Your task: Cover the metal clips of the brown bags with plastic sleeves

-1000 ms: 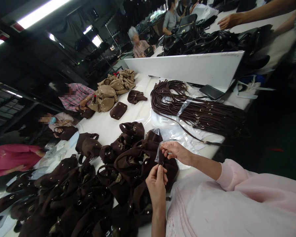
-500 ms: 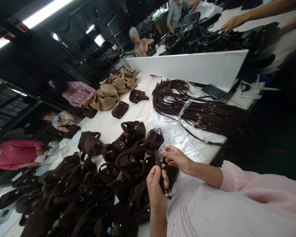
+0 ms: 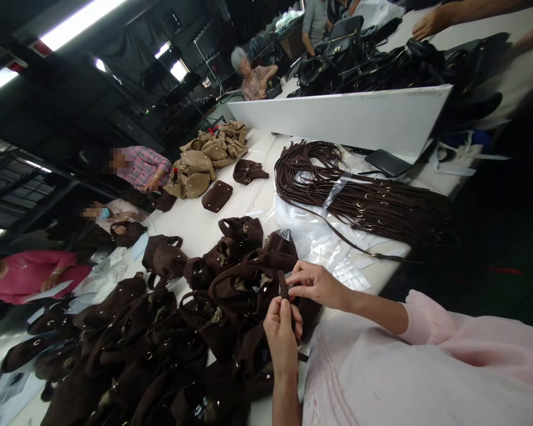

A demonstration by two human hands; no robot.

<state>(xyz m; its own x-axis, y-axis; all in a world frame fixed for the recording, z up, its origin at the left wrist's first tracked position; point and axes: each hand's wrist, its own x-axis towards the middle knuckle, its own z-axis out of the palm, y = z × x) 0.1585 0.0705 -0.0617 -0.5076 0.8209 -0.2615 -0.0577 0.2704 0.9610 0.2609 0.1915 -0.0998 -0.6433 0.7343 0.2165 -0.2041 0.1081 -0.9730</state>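
Note:
My left hand (image 3: pixel 282 337) is closed around a short dark brown strap (image 3: pixel 284 285) with a metal buckle near my lap. My right hand (image 3: pixel 315 283) pinches the strap's upper end, with a bit of clear plastic wrap at its fingertips. Both hands hover over a heap of dark brown fabric bags (image 3: pixel 231 290) at the near edge of the white table (image 3: pixel 195 228). To the right of the heap lies a large bundle of long brown straps (image 3: pixel 359 201) on clear plastic bags (image 3: pixel 311 236).
Tan bags (image 3: pixel 204 157) and loose brown pieces (image 3: pixel 215 195) lie farther back. A white board (image 3: pixel 346 121) stands across the table, a black phone (image 3: pixel 386 163) below it, black bags behind it. Several people sit along the left side; another person's hand (image 3: pixel 430 23) reaches in top right.
The clear plastic sleeve has come off the strap. My right hand has moved back down to the strap's top end, and my left hand has shifted its grip on it.

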